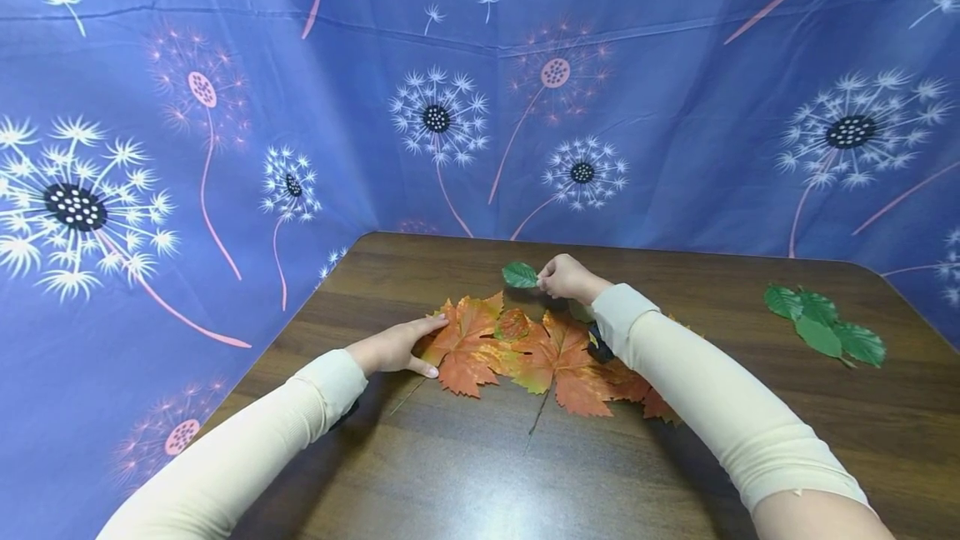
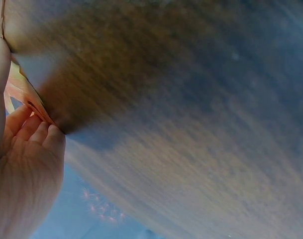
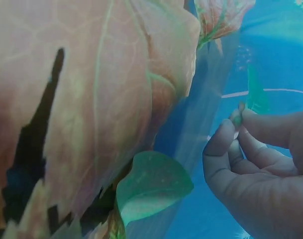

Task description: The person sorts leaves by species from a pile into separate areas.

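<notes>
My right hand [image 1: 572,277] pinches a small green leaf [image 1: 519,275] by its stem end, above the far edge of a row of orange leaves. In the right wrist view that leaf [image 3: 255,92] rises edge-on from thumb and fingertip. My left hand [image 1: 396,347] rests against the left edge of an orange maple-like leaf [image 1: 467,348], thumb spread from the fingers. The left wrist view shows its fingers [image 2: 39,134] touching the leaf's edge. A second orange leaf [image 1: 558,357] overlaps it on the right; more are partly hidden under my right forearm.
A cluster of green leaves [image 1: 817,327] lies at the right of the brown wooden table [image 1: 420,473]. Another green leaf [image 3: 153,186] stands out beside the orange ones in the right wrist view. Blue dandelion-printed cloth [image 1: 480,40] hangs behind and to the left.
</notes>
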`<state>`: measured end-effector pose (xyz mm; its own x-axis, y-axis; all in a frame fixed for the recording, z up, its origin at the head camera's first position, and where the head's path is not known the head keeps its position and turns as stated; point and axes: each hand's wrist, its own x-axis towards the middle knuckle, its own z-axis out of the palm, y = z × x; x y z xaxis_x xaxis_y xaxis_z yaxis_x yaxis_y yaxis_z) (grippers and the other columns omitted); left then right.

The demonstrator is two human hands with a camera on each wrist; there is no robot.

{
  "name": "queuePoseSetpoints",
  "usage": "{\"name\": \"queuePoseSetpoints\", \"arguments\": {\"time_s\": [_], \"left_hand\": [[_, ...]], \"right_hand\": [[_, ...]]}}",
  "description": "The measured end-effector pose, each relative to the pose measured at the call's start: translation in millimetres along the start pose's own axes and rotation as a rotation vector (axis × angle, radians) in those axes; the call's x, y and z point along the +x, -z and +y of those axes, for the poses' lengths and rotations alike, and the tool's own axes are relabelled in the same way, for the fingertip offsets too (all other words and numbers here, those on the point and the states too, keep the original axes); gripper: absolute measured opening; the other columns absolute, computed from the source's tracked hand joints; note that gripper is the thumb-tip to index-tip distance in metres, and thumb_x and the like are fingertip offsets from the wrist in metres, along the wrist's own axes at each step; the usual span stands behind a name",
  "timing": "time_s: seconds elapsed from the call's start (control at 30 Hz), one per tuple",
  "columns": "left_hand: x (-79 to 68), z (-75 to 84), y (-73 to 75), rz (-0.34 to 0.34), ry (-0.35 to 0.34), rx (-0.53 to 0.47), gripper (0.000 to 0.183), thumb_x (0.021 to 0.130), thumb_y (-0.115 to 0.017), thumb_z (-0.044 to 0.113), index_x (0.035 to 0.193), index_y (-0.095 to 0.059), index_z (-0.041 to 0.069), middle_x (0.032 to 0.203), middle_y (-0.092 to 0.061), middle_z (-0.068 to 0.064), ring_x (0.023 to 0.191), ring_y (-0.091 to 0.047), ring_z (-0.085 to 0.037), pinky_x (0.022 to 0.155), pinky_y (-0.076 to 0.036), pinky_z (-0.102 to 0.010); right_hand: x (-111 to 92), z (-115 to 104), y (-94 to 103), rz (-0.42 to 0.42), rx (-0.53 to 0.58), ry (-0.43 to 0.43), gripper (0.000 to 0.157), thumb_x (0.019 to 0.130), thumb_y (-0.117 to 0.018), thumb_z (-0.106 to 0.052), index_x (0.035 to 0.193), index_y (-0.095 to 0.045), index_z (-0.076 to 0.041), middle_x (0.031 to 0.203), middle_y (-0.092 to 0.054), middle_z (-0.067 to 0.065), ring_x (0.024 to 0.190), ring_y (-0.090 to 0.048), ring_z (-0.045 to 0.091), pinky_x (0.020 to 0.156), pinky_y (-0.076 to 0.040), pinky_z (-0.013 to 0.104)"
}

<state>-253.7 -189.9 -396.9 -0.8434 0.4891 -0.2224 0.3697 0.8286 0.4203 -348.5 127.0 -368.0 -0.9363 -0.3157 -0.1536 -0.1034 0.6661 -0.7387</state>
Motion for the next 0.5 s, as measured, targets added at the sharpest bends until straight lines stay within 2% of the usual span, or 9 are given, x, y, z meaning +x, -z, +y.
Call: {"name": "queuePoseSetpoints", "arguments": {"time_s": [0.2, 0.37, 0.5], "left_hand": [[1.6, -3.6, -0.8, 0.019, -0.04, 0.018, 0.09, 0.081, -0.077, 0.03, 0.153, -0.028, 0.008, 0.157, -0.027, -0.02, 0.144, -0.027, -0.04, 0.114, -0.027, -0.054], [1.1, -3.1, -1.6, 0.015, -0.025, 0.004, 0.091, 0.081, -0.077, 0.031, 0.154, -0.028, 0.01, 0.158, -0.026, -0.018, 0.144, -0.026, -0.039, 0.115, -0.027, -0.054], [0.3, -2.4, -1.5, 0.012, -0.03, 0.001, 0.091, 0.08, -0.077, 0.032, 0.154, -0.028, 0.009, 0.157, -0.027, -0.019, 0.144, -0.026, -0.04, 0.114, -0.027, -0.054]], "right_hand": [[-6.0, 4.9, 6.7, 0.001, 0.111, -0.01, 0.027, 0.098, -0.049, 0.0, 0.116, -0.06, 0.016, 0.107, -0.065, 0.029, 0.067, -0.056, 0.012, 0.081, -0.057, 0.038], [-13.8, 9.1, 12.1, 0.012, 0.219, -0.026, 0.029, 0.096, -0.051, 0.001, 0.119, -0.058, 0.018, 0.112, -0.063, 0.031, 0.068, -0.058, 0.012, 0.084, -0.056, 0.04], [-18.2, 13.6, 17.6, 0.04, 0.272, -0.02, 0.029, 0.094, -0.052, 0.002, 0.117, -0.058, 0.019, 0.107, -0.064, 0.028, 0.067, -0.056, 0.012, 0.082, -0.055, 0.04]]}}
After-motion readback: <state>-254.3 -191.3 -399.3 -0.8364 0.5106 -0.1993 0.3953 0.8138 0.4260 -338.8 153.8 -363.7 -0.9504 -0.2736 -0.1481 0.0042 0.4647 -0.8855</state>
